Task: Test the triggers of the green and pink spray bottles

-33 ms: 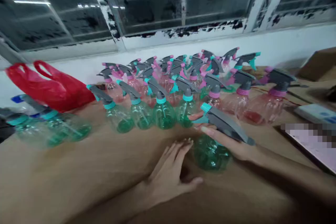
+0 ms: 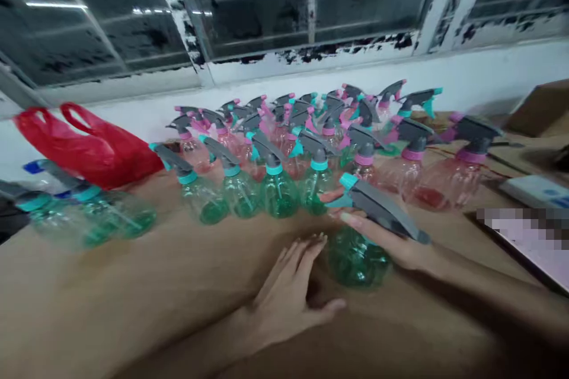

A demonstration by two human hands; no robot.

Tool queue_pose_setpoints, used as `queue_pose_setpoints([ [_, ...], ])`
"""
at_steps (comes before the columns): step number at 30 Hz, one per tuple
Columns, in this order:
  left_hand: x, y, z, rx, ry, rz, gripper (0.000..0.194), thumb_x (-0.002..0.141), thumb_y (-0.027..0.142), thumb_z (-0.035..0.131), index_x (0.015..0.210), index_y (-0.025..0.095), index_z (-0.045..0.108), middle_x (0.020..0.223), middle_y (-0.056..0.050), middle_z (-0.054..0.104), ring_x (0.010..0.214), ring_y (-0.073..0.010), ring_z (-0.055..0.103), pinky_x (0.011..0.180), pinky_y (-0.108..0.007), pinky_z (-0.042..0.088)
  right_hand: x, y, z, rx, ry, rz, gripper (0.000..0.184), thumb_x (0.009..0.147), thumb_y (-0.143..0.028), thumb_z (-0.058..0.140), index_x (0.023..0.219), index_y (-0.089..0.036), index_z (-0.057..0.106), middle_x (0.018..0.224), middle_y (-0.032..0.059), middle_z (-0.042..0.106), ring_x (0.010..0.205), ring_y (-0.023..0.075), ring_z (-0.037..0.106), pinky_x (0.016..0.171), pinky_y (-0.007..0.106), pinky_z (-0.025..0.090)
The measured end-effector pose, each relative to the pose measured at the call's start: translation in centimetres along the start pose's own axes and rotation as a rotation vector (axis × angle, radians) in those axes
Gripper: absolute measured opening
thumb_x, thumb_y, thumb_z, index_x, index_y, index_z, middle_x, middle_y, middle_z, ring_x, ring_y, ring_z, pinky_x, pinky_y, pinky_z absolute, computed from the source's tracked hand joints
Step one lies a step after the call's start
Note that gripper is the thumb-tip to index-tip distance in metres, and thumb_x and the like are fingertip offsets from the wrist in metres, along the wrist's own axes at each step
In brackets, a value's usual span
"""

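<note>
A green see-through spray bottle [image 2: 359,260] with a grey and teal trigger head stands in front of me on the table. My right hand [image 2: 377,234] is wrapped around its neck below the head, with fingers by the teal trigger. Just left of that bottle, my left hand [image 2: 291,284] rests low over the table, fingers stretched and thumb apart, holding nothing. Beyond my hands runs a row of several green spray bottles [image 2: 281,192] with teal collars. Behind and to the right of them are several pink spray bottles [image 2: 448,180].
More green bottles [image 2: 118,213] stand at the left beside a red plastic bag [image 2: 102,154]. On the right lie a flat pink-faced device [image 2: 528,249], a white and blue packet [image 2: 537,192] and a cardboard box [image 2: 540,109]. A wall with windows [image 2: 267,0] bounds the back.
</note>
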State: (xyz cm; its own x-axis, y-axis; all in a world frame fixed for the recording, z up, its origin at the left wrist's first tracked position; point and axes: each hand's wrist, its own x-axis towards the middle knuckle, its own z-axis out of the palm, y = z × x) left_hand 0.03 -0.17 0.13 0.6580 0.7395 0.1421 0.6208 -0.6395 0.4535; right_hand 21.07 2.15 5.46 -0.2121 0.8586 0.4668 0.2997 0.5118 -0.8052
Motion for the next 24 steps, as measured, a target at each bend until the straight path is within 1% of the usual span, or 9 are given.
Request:
queue_pose_setpoints([
  [4,-0.8,0.7,-0.7,-0.02,0.119,-0.021,0.078,0.082,0.044,0.063,0.142,0.023,0.017,0.137,-0.014,0.043,0.126,-0.0327,0.041,0.101,-0.053,0.038,0.7,-0.4,1.5,0.026,-0.029,-0.038,0.032,0.086,-0.041,0.057,0.112,-0.024,0.064,0.063,-0.0026,0.06,0.049,0.0128,0.051,0.061,0.031,0.049],
  [7,-2.3,1.0,-1.9,-0.012,0.196,-0.034,0.074,0.085,0.041,0.06,0.141,0.025,0.015,0.135,-0.014,0.044,0.123,-0.0313,0.044,0.098,-0.051,0.041,1.6,-1.5,3.8,0.008,-0.05,-0.124,0.027,0.087,-0.042,0.055,0.094,-0.021,0.069,0.064,-0.0013,0.059,0.055,0.0133,0.054,0.06,0.03,0.049],
  [9,-3.6,0.8,-2.8,0.023,0.252,-0.062,0.07,0.086,0.042,0.059,0.14,0.025,0.017,0.135,-0.014,0.044,0.122,-0.0313,0.045,0.098,-0.052,0.041,2.4,-2.5,6.0,-0.005,-0.05,-0.181,0.027,0.087,-0.043,0.055,0.082,-0.02,0.068,0.068,-0.0001,0.059,0.062,0.0138,0.057,0.061,0.028,0.048],
  [11,-5.1,0.1,-3.7,0.068,0.33,-0.112,0.067,0.085,0.046,0.058,0.138,0.024,0.022,0.132,-0.014,0.046,0.12,-0.032,0.046,0.096,-0.051,0.043,3.2,-3.4,8.6,0.005,-0.05,-0.218,0.028,0.084,-0.045,0.057,0.081,-0.019,0.067,0.069,0.0002,0.06,0.062,0.0134,0.057,0.059,0.027,0.047],
  [15,-8.1,-2.5,-5.0,0.198,0.541,-0.229,0.061,0.085,0.052,0.057,0.132,0.023,0.031,0.123,-0.012,0.052,0.113,-0.0315,0.053,0.091,-0.048,0.048,5.2,-4.8,14.3,0.037,-0.065,-0.287,0.03,0.081,-0.049,0.059,0.074,-0.02,0.064,0.064,-0.002,0.057,0.057,0.0116,0.051,0.058,0.027,0.045],
  [17,-9.8,-4.1,-5.9,0.251,0.609,-0.271,0.06,0.084,0.051,0.06,0.131,0.024,0.033,0.122,-0.011,0.053,0.112,-0.0313,0.054,0.091,-0.047,0.048,6.3,-5.5,16.8,0.052,-0.108,-0.282,0.028,0.079,-0.049,0.062,0.073,-0.021,0.061,0.062,-0.0034,0.057,0.056,0.0111,0.051,0.056,0.026,0.044],
  [20,-12.2,-6.6,-7.4,0.265,0.646,-0.347,0.056,0.084,0.048,0.062,0.13,0.027,0.038,0.12,-0.008,0.053,0.112,-0.0295,0.054,0.093,-0.046,0.048,7.9,-6.6,19.5,0.024,-0.222,-0.307,0.027,0.078,-0.048,0.063,0.088,-0.023,0.062,0.073,-0.0015,0.064,0.069,0.0147,0.059,0.065,0.029,0.048],
  [22,-13.4,-8.4,-8.6,0.262,0.716,-0.305,0.05,0.083,0.049,0.063,0.125,0.027,0.044,0.119,-0.007,0.052,0.112,-0.0284,0.054,0.093,-0.046,0.047,8.7,-7.2,20.6,-0.008,-0.285,-0.329,0.044,0.076,-0.049,0.065,0.11,-0.023,0.059,0.097,0.004,0.068,0.09,0.0195,0.062,0.078,0.034,0.049],
  [24,-14.1,-10.2,-9.8,0.241,0.72,-0.305,0.047,0.086,0.046,0.06,0.125,0.027,0.045,0.119,-0.008,0.051,0.112,-0.0269,0.053,0.094,-0.045,0.045,9.3,-7.4,21.1,-0.05,-0.317,-0.299,0.064,0.073,-0.052,0.067,0.127,-0.021,0.049,0.122,0.0103,0.061,0.11,0.0244,0.056,0.09,0.04,0.046],
])
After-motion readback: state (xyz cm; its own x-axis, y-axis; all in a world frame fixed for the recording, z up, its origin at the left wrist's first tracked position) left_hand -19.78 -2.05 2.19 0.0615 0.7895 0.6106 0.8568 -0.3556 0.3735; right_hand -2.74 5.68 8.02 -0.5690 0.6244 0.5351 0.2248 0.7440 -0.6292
